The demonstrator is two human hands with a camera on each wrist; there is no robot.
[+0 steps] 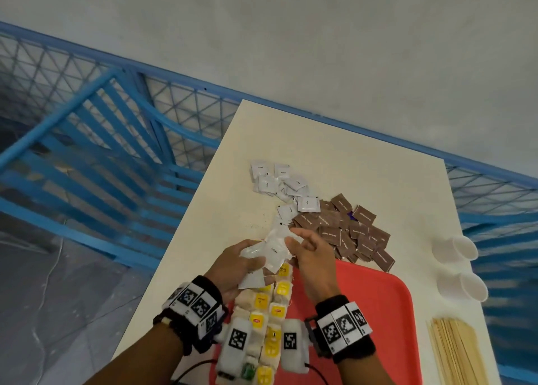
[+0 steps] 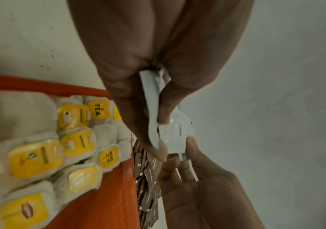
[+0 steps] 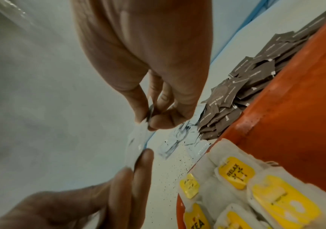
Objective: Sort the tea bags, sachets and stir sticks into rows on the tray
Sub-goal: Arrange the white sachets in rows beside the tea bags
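Note:
My left hand (image 1: 256, 264) grips a small stack of white coffee sachets (image 1: 270, 250) above the tray's far left corner. My right hand (image 1: 291, 239) pinches the far edge of the top sachet (image 3: 136, 139). In the left wrist view the left thumb and fingers clamp the stack (image 2: 152, 108), and the right hand (image 2: 183, 151) holds one sachet from below. Tea bags (image 1: 270, 312) with yellow tags lie in two rows along the left side of the red tray (image 1: 378, 312). Loose white sachets (image 1: 282, 186) and brown sugar sachets (image 1: 349, 230) lie heaped on the table beyond. Stir sticks (image 1: 454, 352) lie at the right.
Two white paper cups (image 1: 457, 247) lie on their sides near the table's right edge. Blue metal railings (image 1: 102, 151) run behind and to the left of the cream table (image 1: 334, 146). Dark specks dot the table by the white sachets (image 3: 177, 139).

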